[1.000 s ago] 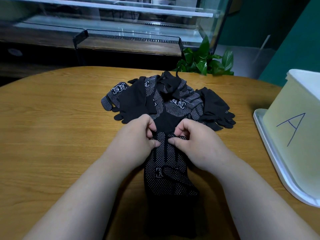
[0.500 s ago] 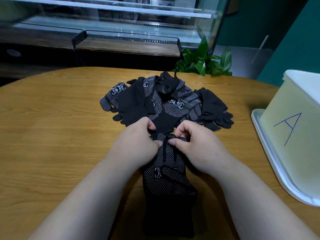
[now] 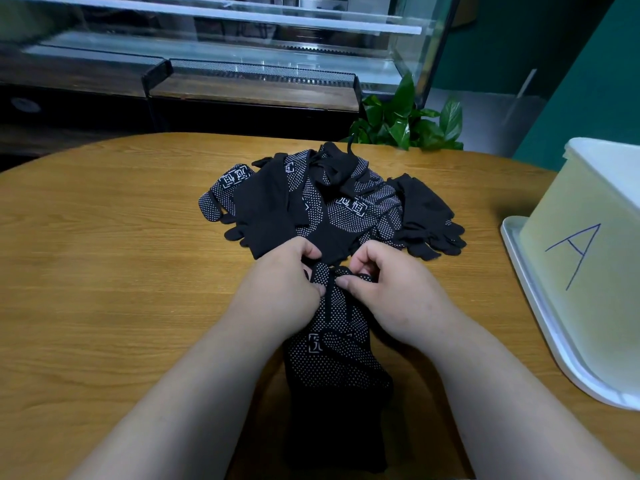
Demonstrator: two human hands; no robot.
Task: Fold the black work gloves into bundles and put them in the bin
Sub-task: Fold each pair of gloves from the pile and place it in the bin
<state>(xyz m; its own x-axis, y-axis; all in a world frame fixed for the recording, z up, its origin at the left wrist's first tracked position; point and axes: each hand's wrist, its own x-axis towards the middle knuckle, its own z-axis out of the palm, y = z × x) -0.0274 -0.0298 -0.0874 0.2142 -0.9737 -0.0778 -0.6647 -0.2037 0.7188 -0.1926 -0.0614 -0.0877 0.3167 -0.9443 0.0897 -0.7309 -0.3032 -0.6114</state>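
Left hand has fingers curled, thumb and fingertips pinching the finger end of the dotted black glove lying in front of the person. Right hand does the same from the other side, thumb pressed on the glove's top edge, fingers hooked over the fabric. Both hands meet at the glove's far end, nearly touching each other. That end looks bunched or turned over under the fingers; can't tell how far it's folded. The glove runs lengthwise toward the camera between the forearms, dotted palm up with a white printed logo, plain black cuff nearest the person.

Just beyond the hands sits a loose pile of black gloves, some dotted side up, some plain side up, fingers splayed outward. All on the wooden tabletop.

At right, well apart from the hands, a pale bin marked with a blue "A" stands on a white tray. Green plant behind the tabletop's far edge, glass display case beyond that.
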